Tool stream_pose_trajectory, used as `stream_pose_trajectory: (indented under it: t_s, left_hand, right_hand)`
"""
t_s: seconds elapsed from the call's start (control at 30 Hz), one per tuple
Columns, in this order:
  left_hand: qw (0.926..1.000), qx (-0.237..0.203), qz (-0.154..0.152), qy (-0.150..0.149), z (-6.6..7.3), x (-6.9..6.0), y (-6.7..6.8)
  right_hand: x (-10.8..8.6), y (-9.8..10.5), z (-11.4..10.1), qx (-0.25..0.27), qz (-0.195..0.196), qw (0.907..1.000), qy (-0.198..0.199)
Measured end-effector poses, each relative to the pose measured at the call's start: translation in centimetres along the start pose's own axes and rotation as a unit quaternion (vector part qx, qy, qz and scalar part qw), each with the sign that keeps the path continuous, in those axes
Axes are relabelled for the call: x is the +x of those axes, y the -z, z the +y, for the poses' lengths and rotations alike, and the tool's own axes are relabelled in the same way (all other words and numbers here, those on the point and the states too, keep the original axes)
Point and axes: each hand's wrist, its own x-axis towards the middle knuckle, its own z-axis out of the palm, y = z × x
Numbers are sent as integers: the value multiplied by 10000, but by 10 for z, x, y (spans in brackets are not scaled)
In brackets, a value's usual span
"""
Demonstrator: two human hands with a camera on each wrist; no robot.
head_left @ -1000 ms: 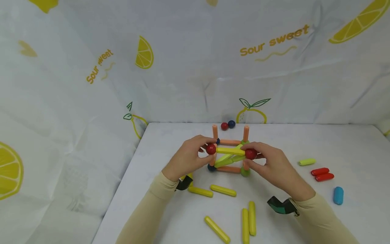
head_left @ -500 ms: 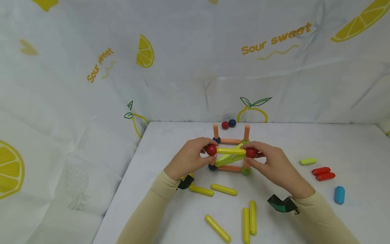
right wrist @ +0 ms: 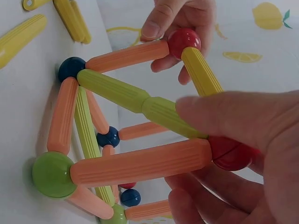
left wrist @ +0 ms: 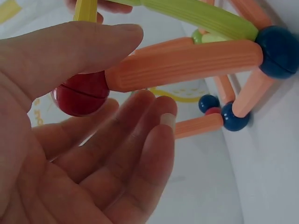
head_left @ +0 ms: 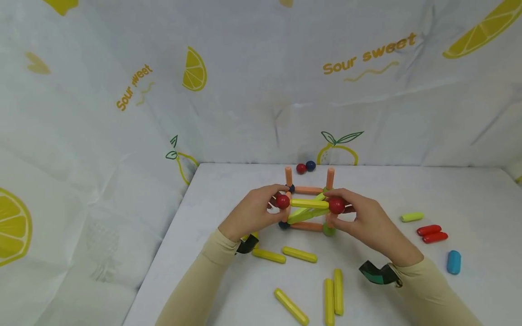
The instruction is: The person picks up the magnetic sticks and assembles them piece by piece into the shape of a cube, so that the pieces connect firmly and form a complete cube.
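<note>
Magnetic sticks and balls form a box-like frame on the table. Its front top edge is a yellow stick (head_left: 309, 203) between two red balls. My left hand (head_left: 255, 209) pinches the left red ball (left wrist: 83, 93), with an orange stick (left wrist: 187, 65) running from it to a dark blue ball (left wrist: 279, 51). At the other end, my right hand (head_left: 364, 216) grips the right red ball (right wrist: 231, 151), thumb beside a lime stick (right wrist: 175, 116). An orange stick (right wrist: 142, 162) joins that ball to a green ball (right wrist: 53, 174). Two orange sticks (head_left: 330, 178) stand upright at the back, their tops bare.
Several loose yellow sticks (head_left: 291, 306) lie in front, one partly behind my left wrist. To the right are a short lime stick (head_left: 412, 217), two red sticks (head_left: 434, 237) and a blue piece (head_left: 454, 262). A red ball (head_left: 301, 168) and a blue ball (head_left: 310, 165) sit at the back edge.
</note>
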Motion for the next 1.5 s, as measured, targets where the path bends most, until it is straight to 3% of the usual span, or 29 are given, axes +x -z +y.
stream_pose_trajectory:
  t_s: [0.13, 0.23, 0.33, 0.4, 0.5, 0.63, 0.8, 1.13, 1.5]
  left_hand:
    - [9977, -155, -30, 653, -9, -9, 0]
    - [9914, -268, -173, 1272, -17, -12, -10]
    - [9849, -287, -362, 1671, -23, -7, -26]
    - [9816, -334, -470, 1822, -23, -2, -35]
    - [9801, -385, -515, 1876, -22, 4, -47]
    - [9797, -424, -588, 1869, -19, 10, -56]
    - [9781, -384, -538, 1975, -20, 16, -48]
    - [9678, -835, -582, 2304, -51, 41, -24]
    - [9481, -2065, -802, 2281, -76, 56, -6]
  right_hand:
    - [1, 4, 0, 241, -226, 9992, -207]
    - [5, 12, 12, 468, -99, 9980, -407]
    - [23, 17, 33, 627, 48, 9950, -778]
    - [40, 16, 47, 505, -113, 9935, -1018]
    - [61, 8, 63, 183, -757, 9887, -1277]
    - [66, -1, 77, 231, -1354, 9793, -1490]
    - [59, 0, 77, -1, -1246, 9817, -1438]
    - [22, -2, 69, -97, -981, 9882, -1172]
    - [4, -25, 42, -22, -838, 9911, -1036]
